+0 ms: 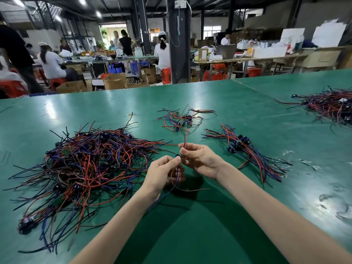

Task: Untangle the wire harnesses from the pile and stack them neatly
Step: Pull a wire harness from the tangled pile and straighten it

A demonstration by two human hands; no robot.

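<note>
left hand point(163, 173): pinches wire harness point(178, 155) | right hand point(200, 159): pinches same harness | fingertips almost touching, forearms converging

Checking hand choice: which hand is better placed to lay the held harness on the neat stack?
Likely the right hand: it pinches the held harness, and the neat stack lies on its side; the left hand sits nearer the tangled pile.

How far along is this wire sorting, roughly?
Early, it seems. Done: a small aligned stack of harnesses lies right of the hands. In hand: the left hand and right hand pinch one wire harness between them, above the green table. Left: the big tangled pile on the left, much larger than the stack, plus a loose cluster beyond the hands and a further heap at the far right.
</note>
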